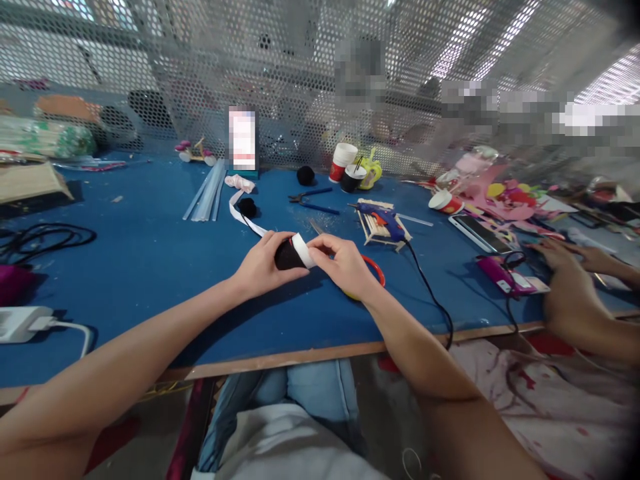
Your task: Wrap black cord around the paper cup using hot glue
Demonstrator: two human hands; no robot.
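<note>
My left hand (265,265) is wrapped round a black-covered cup (289,255) tipped on its side, with a white band (303,249) at its right end. The fingers of my right hand (342,261) pinch the edge of that white band. Left of the cup, a white ribbon (240,212) trails across the table towards my left fingers. Scissors with a red and yellow handle (376,270) lie partly hidden beneath my right hand. A black pompom (247,207) rests beside the ribbon.
Blue-handled pliers (315,193) lie farther back. A glue gun (383,221) rests on a small stick rack, its cord running over the front edge. Paper cups (344,161) stand behind, glue sticks (206,193) to the left. At right are a phone (481,233) and another person's hand (563,260).
</note>
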